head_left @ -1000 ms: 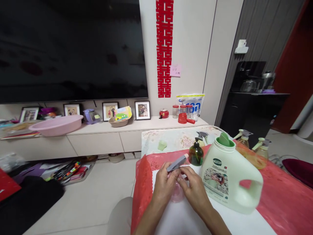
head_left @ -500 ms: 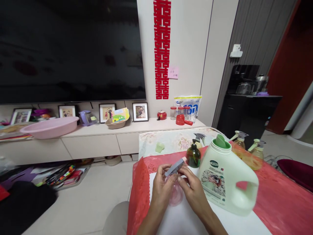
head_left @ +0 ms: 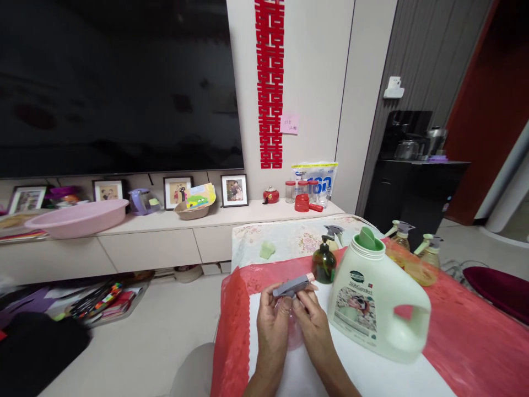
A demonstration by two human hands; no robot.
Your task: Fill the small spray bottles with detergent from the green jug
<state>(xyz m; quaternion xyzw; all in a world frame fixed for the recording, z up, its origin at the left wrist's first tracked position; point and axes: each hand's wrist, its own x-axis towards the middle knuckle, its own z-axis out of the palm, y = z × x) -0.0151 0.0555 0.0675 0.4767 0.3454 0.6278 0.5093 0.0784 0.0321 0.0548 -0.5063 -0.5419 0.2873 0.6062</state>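
A pink spray bottle (head_left: 295, 333) with a grey spray head (head_left: 291, 286) stands between my two hands over the white sheet. My left hand (head_left: 273, 325) is closed around the left side of its neck, just under the spray head. From the right, my right hand (head_left: 316, 325) grips the neck, fingers bent and thumb near the other thumb. The palms hide part of the bottle. Right of my hands is a large pale green jug (head_left: 359, 303) with a green piece in its mouth. Behind them stands a dark green pump bottle (head_left: 324, 264).
Yellowish spray bottles (head_left: 430, 262) stand at the right on red plastic (head_left: 467, 325). A light green piece (head_left: 267, 250) lies on the floral cloth (head_left: 248, 237). Beyond is a white cabinet (head_left: 149, 248) with frames, jars and a pink basin (head_left: 82, 218).
The spray head has turned to a flatter angle between my fingers. Both hands still hold the bottle, and the whole view has shifted slightly.
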